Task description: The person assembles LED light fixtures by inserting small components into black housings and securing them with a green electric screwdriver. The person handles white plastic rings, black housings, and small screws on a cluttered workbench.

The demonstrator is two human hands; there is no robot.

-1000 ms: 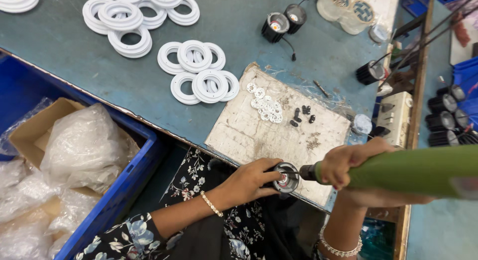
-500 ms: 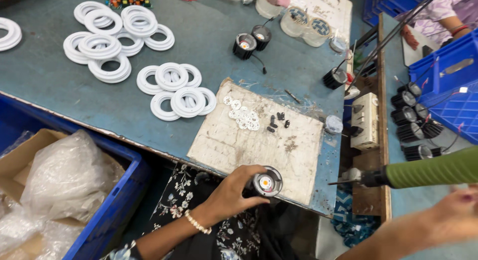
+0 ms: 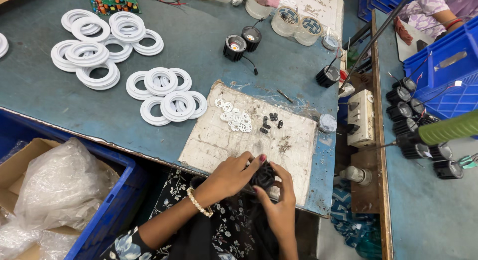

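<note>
A: Where is the part right now?

B: Both hands have it. The left hand (image 3: 234, 174) wraps over the black finned lamp housing (image 3: 262, 176) from the side, and the right hand (image 3: 279, 203) cups it from below, fingers closed around it. It sits over the near edge of the worn work board (image 3: 219, 140), which lies at the near edge of the tabletop (image 3: 209, 56).

A: What could go wrong from there?

B: I'd judge a slip the main risk. The housing hangs right at the board's near edge, so if either hand loosens, it would likely drop into the lap or to the floor, not back onto the board.

A: Anything close by to knock?

B: The small black screws (image 3: 269, 123) and thin white washers (image 3: 234, 115) lie loose toward the board's far edge. A sweeping wrist could scatter them. The green-handled driver (image 3: 448, 128) hangs off the right edge, well apart.
</note>
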